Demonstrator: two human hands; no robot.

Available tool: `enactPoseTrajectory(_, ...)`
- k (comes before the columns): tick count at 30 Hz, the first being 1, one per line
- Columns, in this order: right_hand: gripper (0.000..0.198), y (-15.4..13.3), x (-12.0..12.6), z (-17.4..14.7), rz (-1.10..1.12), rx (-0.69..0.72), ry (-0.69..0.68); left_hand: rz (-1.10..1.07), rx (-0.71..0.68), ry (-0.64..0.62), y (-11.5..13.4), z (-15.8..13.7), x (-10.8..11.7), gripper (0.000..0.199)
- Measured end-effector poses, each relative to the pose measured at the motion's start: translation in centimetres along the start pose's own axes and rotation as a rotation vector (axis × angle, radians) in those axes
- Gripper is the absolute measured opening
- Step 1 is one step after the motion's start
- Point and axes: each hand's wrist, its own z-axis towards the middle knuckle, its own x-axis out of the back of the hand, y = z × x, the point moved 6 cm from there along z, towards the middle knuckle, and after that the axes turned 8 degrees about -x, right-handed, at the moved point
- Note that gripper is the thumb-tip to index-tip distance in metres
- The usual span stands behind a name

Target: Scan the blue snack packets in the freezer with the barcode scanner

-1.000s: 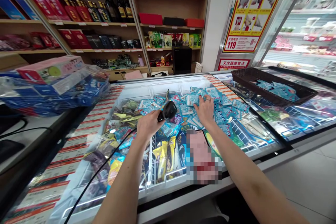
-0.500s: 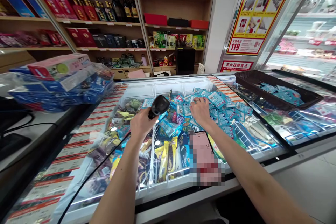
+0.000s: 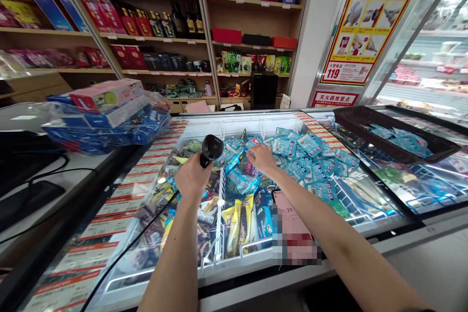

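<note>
The fingers of the left hand (image 3: 192, 175) were closed around the grip of a handheld scanner (image 3: 212, 148). The fingers of the right hand (image 3: 262, 160) were curled downward; whether they pinched a packet could not be determined. Relative to the right hand, the scanner stood at nine o'clock, and the spread of blue packets (image 3: 310, 145) lay at three o'clock on top of the freezer (image 3: 237, 293). A phone (image 3: 284, 203) lay at five o'clock; farther out, a dark tray (image 3: 353, 121) holding similar packets sat between two and three o'clock. The step in hand appeared to be packet handling with the scanner ready. The next move presumably called for one label to be exposed and the scanner aligned to it.
</note>
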Motion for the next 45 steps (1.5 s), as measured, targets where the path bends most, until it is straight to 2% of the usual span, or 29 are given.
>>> enactPoseTrajectory(4,0.039,-1.8,-1.1,1.0,-0.005,-0.047,-0.011,-0.010,0.083,0.035,-1.3,0.1,0.3,0.047)
enactPoseTrajectory(11,0.076,-3.8,-2.8,2.5,0.004,-0.217,-0.033,-0.060,0.149,0.050,-2.5,0.1,0.6,0.048)
enactPoseTrajectory(13,0.077,-4.2,-3.1,2.7,0.006,-0.225,-0.052,-0.066,0.145,0.053,-2.5,0.1,0.5,0.049)
enactPoseTrajectory(16,0.067,-4.0,-3.7,3.2,0.048,-0.261,-0.107,-0.075,0.134,0.055,-2.5,0.0,0.5,0.051)
enactPoseTrajectory(19,0.048,-2.8,-4.0,3.5,0.219,-0.324,-0.090,-0.069,0.128,0.055,-2.4,0.0,0.5,0.052)
enactPoseTrajectory(22,0.032,-0.9,-4.1,3.3,0.569,-0.370,-0.083,-0.063,0.105,0.037,-1.9,0.1,0.5,0.051)
enactPoseTrajectory(25,0.032,1.6,-3.4,2.4,0.946,-0.441,-0.078,-0.082,0.052,-0.004,-0.7,0.2,0.4,0.050)
enactPoseTrajectory(27,0.034,3.5,-1.8,1.6,1.081,-0.439,-0.008,-0.125,-0.011,-0.047,0.6,0.2,0.2,0.049)
enactPoseTrajectory(31,0.031,7.4,1.6,-0.7,1.048,-0.374,0.114,-0.248,-0.163,-0.154,3.7,-0.1,-0.5,0.051)
enactPoseTrajectory(33,0.032,9.1,2.5,-1.9,0.991,-0.343,0.151,-0.293,-0.217,-0.182,4.9,-0.3,-0.9,0.050)
enactPoseTrajectory(37,0.034,11.1,2.2,-3.4,1.029,-0.335,0.153,-0.353,-0.246,-0.168,5.8,-0.4,-1.6,0.049)
enactPoseTrajectory(40,0.037,11.3,1.3,-3.7,1.023,-0.336,0.118,-0.370,-0.245,-0.161,5.8,-0.3,-2.1,0.051)
enactPoseTrajectory(45,0.036,11.1,1.1,-3.5,0.999,-0.346,0.092,-0.405,-0.317,-0.164,7.0,-0.2,-2.6,0.051)
